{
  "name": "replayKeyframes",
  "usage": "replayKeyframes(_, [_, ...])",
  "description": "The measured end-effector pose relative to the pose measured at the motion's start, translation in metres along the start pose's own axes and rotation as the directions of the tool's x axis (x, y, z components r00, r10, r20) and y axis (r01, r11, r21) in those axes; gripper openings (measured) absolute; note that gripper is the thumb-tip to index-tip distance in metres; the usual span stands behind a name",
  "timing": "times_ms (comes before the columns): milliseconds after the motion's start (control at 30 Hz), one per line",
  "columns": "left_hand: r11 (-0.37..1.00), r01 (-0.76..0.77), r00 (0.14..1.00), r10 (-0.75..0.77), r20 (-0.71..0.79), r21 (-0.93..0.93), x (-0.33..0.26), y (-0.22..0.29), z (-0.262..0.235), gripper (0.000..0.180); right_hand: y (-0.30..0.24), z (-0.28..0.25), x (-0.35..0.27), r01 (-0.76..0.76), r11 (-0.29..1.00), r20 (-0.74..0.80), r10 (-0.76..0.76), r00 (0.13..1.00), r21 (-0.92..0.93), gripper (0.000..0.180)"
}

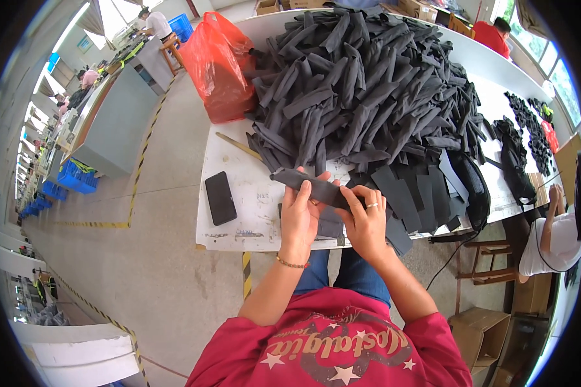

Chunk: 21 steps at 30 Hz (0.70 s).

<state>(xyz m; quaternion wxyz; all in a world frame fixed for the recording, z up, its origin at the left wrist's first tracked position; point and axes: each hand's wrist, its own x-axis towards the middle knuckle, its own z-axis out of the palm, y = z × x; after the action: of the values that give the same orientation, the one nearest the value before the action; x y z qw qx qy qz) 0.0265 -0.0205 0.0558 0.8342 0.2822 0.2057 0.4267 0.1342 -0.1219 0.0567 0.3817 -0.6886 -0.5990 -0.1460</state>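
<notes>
Both my hands are closed on one long dark grey fabric piece point(317, 190), held at a slant over the front edge of the white table point(258, 240). My left hand point(299, 216) grips it near its left end, thumb on top. At the other end, my right hand point(366, 222) pinches it between thumb and fingers. Behind it rises a big heap of similar rolled or folded dark grey pieces point(361, 97). Flat dark fabric pieces point(423, 200) lie to the right of my hands. Another dark piece point(330, 226) rests on the table, partly hidden beneath my hands.
A black phone point(221, 198) and a thin wooden strip point(239, 146) lie on the table's left. A red plastic bag point(219, 71) stands at the back left. To the right are a black backpack point(474, 193), a wooden stool point(487, 261) and a seated person point(549, 242).
</notes>
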Motion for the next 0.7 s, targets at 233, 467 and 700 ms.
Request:
replayKeyframes(233, [0.998,-0.064,0.976,0.057,0.210,0.026,0.013,-0.008,-0.016,0.031,-0.018,0.016,-0.008,-0.088,0.963,0.063,0.074,0.995,0.256,0.053])
replayKeyframes(467, [0.995,-0.002,0.992,0.014,0.126,-0.096,0.001,-0.022,-0.019,0.025,0.001,0.022,-0.013,0.010,0.929,0.185,-0.084,0.979,0.370,0.036])
replayKeyframes(700, [1.000,0.003,0.999,-0.003,0.052,0.009,0.006,-0.004,-0.029,0.028,-0.003,0.006,-0.012,0.042,0.950,0.256,-0.126,0.959,0.310,0.032])
